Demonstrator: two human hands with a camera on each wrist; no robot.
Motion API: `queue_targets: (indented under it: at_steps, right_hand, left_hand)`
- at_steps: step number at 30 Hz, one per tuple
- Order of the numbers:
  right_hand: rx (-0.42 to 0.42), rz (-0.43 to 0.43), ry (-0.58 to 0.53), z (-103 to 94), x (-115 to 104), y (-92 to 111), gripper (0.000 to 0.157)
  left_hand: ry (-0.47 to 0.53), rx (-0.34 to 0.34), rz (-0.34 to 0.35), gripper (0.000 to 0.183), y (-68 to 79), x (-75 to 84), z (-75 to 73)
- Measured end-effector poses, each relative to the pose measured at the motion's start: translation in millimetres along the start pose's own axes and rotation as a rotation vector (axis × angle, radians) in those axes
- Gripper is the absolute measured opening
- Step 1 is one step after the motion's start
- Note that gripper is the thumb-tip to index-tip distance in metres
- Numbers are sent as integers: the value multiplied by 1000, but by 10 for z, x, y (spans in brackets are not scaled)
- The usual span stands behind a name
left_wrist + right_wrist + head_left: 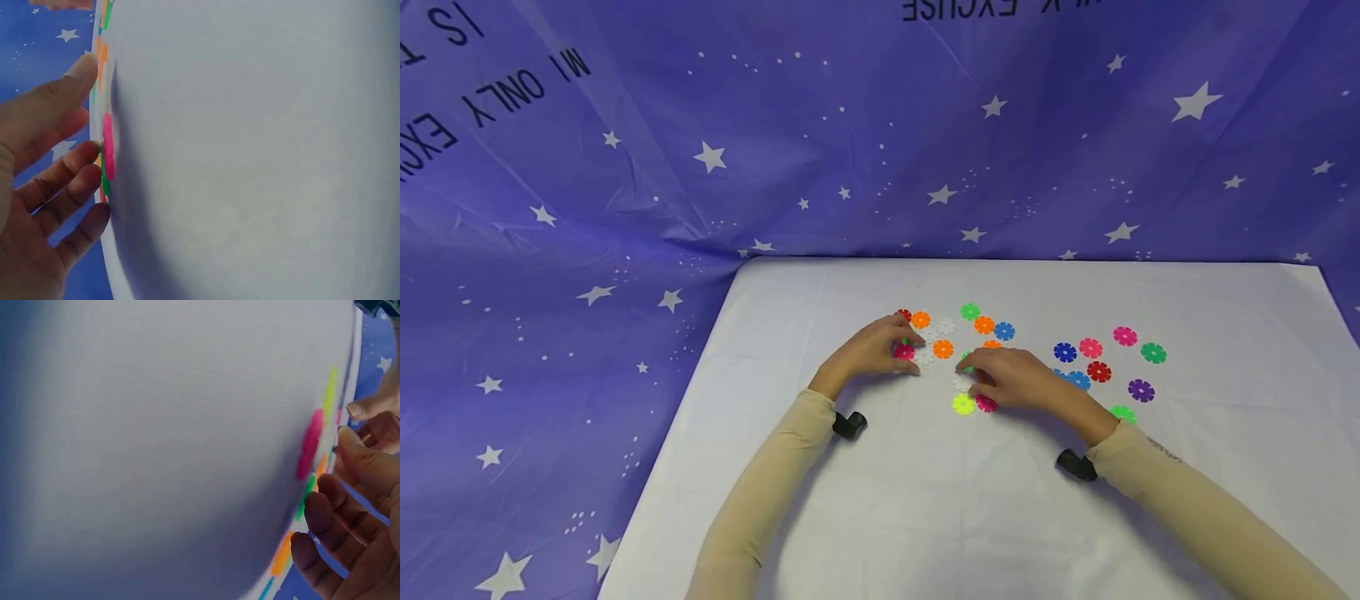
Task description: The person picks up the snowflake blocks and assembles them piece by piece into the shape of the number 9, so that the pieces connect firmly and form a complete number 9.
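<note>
Flat, notched plastic discs in many colours lie on the white table. In the head view my left hand hovers at the left cluster, thumb and fingers spread apart around a crimson disc and some white discs. The left wrist view shows that hand with loosely bent fingers beside a pink disc. My right hand reaches in from the right, its thumb and forefinger apart at a white disc. A yellow disc lies below its fingertips. Its palm side shows in the right wrist view.
Another group of discs lies to the right, among them a purple disc and a dark red disc. Behind the white-covered table hangs a purple cloth with stars. Each wrist carries a black camera.
</note>
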State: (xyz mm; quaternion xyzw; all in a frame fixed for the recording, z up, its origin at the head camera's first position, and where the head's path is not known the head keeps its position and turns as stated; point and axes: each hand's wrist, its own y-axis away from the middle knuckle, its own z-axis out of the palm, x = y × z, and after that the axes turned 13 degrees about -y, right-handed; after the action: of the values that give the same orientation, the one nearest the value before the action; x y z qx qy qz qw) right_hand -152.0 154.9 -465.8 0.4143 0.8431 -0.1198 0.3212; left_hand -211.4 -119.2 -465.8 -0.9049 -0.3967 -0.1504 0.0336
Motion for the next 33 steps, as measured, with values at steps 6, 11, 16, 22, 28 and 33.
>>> queue_targets:
  at_steps: [6, 11, 16, 22, 28, 33]
  right_hand:
    - [-15, 19, 25, 70, 21, -41, 31]
    - [-13, 21, 12, 76, 28, -50, 31]
    - [8, 12, 11, 78, 56, -43, 30]
    - [61, 20, 19, 49, 102, -14, 30]
    - [86, 24, -104, -12, 106, 9, 29]
    - [214, -24, -230, -107, 101, 48, 25]
  left_hand:
    - [-7, 30, 22, 39, -58, -24, 68]
    - [-23, 42, 41, 34, -101, -12, 87]
    - [-5, 23, 20, 29, -127, 18, 94]
    - [31, -14, 2, 27, -155, 74, 98]
    - [123, 2, 25, 29, -106, 137, 62]
    - [249, 107, 47, 27, -78, 209, -36]
